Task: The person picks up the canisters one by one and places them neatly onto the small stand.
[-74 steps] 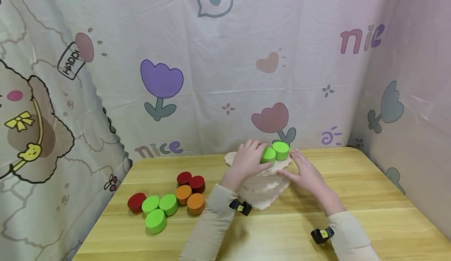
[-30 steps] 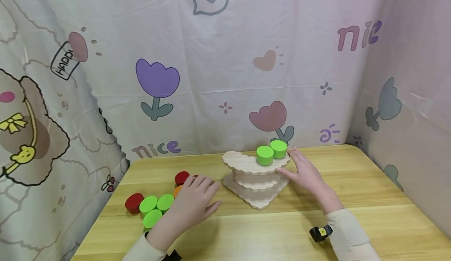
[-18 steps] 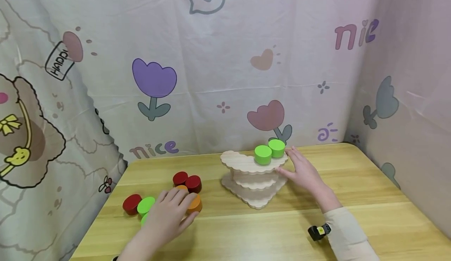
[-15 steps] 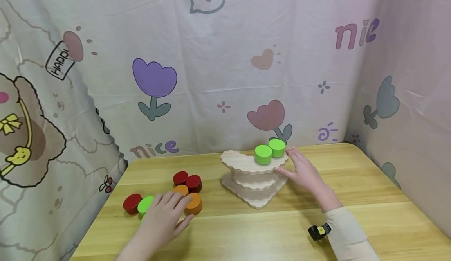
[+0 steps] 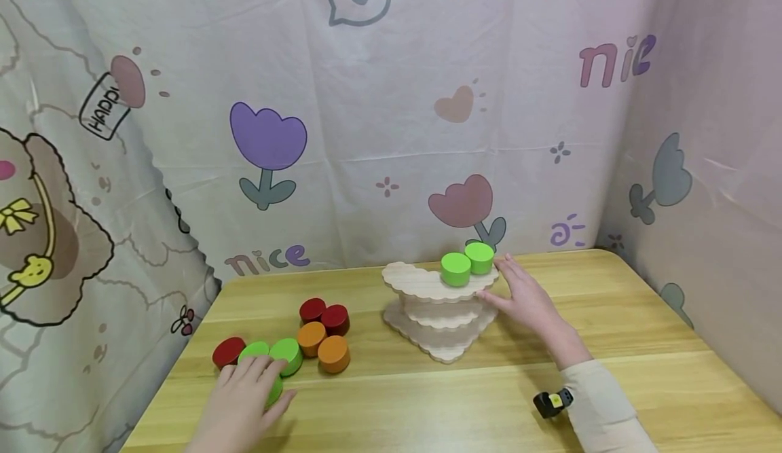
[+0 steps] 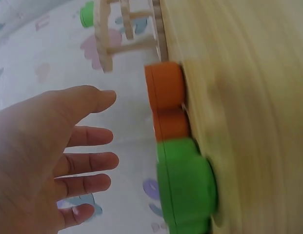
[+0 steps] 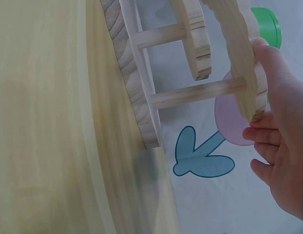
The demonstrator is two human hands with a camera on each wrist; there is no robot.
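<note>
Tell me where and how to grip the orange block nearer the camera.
I'd pinch the nearer orange block by its curved wall, left and right, from above and in front. It stands flat, top uncovered and front open; the other orange block and a red block close behind would likely crowd that side.

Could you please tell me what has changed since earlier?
The left hand has come away from the nearer green block on the wooden stand, moved leftward and now hovers above the loose green blocks. The right hand still grips the wooden stand; both green blocks on top stayed.
</note>
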